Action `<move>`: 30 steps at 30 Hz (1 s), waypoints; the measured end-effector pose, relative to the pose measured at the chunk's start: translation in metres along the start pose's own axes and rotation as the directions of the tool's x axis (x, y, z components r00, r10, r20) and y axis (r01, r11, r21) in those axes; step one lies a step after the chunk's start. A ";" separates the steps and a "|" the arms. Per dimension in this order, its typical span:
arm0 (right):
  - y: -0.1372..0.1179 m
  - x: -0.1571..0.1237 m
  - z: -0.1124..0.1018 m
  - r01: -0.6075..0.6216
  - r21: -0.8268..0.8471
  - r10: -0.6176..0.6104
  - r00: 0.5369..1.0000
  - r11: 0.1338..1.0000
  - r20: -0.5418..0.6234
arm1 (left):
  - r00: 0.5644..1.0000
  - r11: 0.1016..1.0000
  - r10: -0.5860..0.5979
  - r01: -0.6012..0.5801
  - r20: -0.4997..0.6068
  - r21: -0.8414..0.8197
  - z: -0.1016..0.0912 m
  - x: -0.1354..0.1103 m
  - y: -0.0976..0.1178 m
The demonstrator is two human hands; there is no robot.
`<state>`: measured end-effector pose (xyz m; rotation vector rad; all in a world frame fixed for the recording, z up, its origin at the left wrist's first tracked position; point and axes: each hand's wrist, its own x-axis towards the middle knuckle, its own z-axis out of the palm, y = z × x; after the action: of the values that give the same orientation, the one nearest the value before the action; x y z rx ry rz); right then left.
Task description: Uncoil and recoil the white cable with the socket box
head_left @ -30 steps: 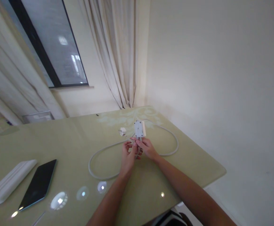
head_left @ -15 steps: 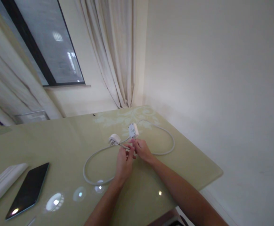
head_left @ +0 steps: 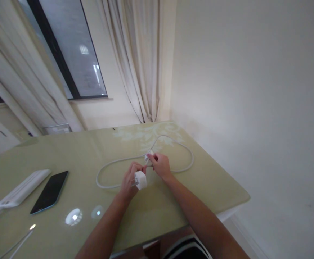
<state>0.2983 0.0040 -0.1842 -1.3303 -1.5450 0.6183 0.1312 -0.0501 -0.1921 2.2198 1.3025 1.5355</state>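
Landmark = dark tablet [head_left: 50, 191] on worktop [head_left: 213, 189]. Pale cord [head_left: 192, 157] lies well R of tablet, one loop on the near side of the hands, a 2nd past them. White plug [head_left: 141, 180] is btwn the tablet & that far loop, up against L hand [head_left: 129, 177], whose grip is closed on the cord. R hand [head_left: 161, 165], farther R of tablet, has its grip pinched on a white block [head_left: 150, 152]; prob. some cord too, fingers hide it. Long white case [head_left: 24, 189] is just L of tablet.
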 end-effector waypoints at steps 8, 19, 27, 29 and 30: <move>-0.005 -0.008 0.000 0.276 0.038 -0.278 0.950 0.961 0.139 | 0.929 0.993 0.056 -0.089 -0.367 -0.075 0.003 0.009 0.002; -0.022 -0.019 -0.016 0.602 0.023 -0.574 0.747 0.798 0.335 | 0.851 0.990 0.032 -0.100 -0.524 -0.103 -0.032 0.022 0.020; -0.023 -0.021 -0.018 0.748 0.156 -0.681 0.470 0.645 0.561 | 0.871 0.742 -0.475 0.473 0.124 -0.475 -0.047 0.035 -0.004; -0.021 -0.023 -0.022 0.833 0.015 -0.725 0.473 0.553 0.501 | 0.794 0.659 -0.541 0.605 0.277 -0.448 -0.043 0.033 -0.008; -0.020 -0.024 -0.023 0.859 -0.060 -0.756 0.478 0.508 0.446 | 0.763 0.626 -0.561 0.645 0.322 -0.437 -0.040 0.032 -0.010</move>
<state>0.3086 -0.0292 -0.1658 -0.4734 -2.4049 -0.0058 0.0965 -0.0346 -0.1565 1.3177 1.2070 1.2141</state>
